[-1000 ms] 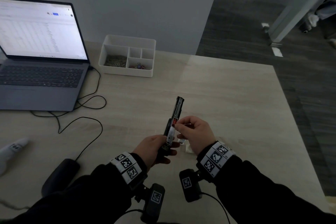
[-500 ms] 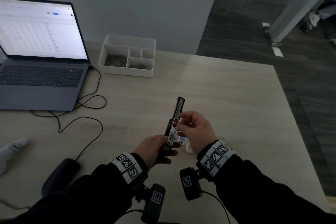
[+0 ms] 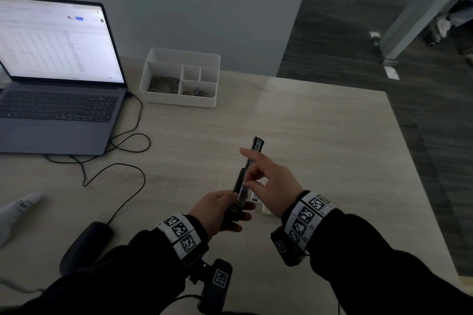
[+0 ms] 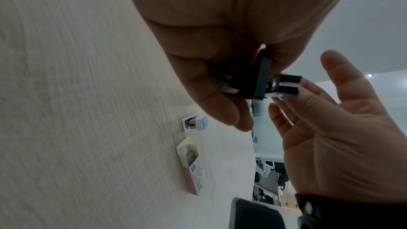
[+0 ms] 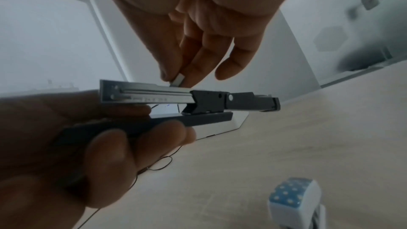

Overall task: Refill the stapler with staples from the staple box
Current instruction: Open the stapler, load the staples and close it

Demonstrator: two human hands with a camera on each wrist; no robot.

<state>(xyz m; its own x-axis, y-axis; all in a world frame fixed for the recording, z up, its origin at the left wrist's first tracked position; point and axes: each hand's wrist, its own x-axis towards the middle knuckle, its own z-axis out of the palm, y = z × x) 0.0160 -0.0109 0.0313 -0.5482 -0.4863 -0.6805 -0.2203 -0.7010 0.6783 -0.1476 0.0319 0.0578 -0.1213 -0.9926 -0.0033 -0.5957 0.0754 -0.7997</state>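
head view: laptop (image 3: 58, 79) and organizer tray (image 3: 179, 59) behind stapler (image 3: 245, 179).

The pale wood-grain table (image 3: 320, 135) lies bare to the right of and beyond both hands — broad room to pass there. Close under the right hand (image 3: 271, 186), two small obstacles lie on the table: a white staple box with a blue dotted sleeve (image 4: 197, 122) and a pink-and-cream cardboard packet (image 4: 193, 166), just beside each other. To the left, looping black cables (image 3: 120, 156) cross the table, with the open grey laptop (image 3: 56, 115) and white compartmented plastic tray (image 3: 179, 100) standing at the far edge.
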